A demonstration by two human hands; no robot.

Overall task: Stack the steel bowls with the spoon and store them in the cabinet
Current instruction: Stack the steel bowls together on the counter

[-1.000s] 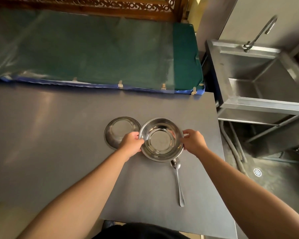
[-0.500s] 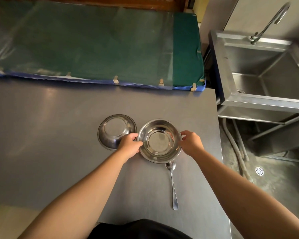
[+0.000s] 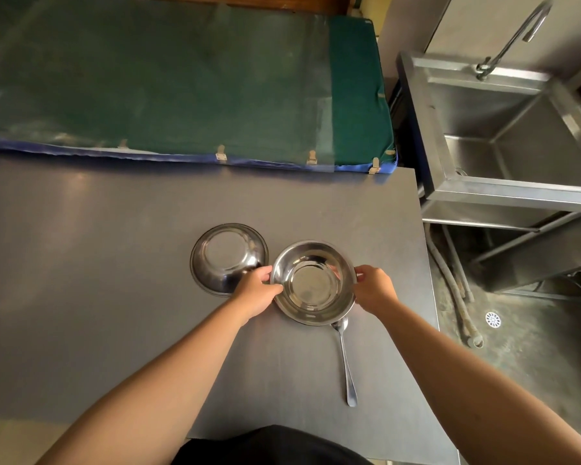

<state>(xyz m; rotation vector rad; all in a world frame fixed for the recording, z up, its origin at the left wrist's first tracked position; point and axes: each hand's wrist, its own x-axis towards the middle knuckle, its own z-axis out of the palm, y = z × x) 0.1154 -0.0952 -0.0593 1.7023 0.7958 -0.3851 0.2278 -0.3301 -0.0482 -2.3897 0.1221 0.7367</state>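
An upright steel bowl (image 3: 312, 283) sits on the grey table (image 3: 98, 263), held at its rim from both sides. My left hand (image 3: 257, 292) grips its left edge and my right hand (image 3: 373, 288) grips its right edge. Just to the left, a second steel bowl (image 3: 227, 255) lies upside down, its near edge partly hidden by my left hand. A steel spoon (image 3: 344, 360) lies on the table below the held bowl, its head tucked under the bowl's near rim and its handle pointing toward me.
A green padded mat (image 3: 182, 82) with a blue edge borders the table's far side. A steel sink (image 3: 517, 129) with a tap (image 3: 514, 38) stands to the right, past the table's right edge. Hoses and a floor drain (image 3: 492, 319) lie below it.
The view has shifted slightly; both hands stay on the upright bowl's rim. The bowl looks nudged a little nearer, now covering the spoon's head more.
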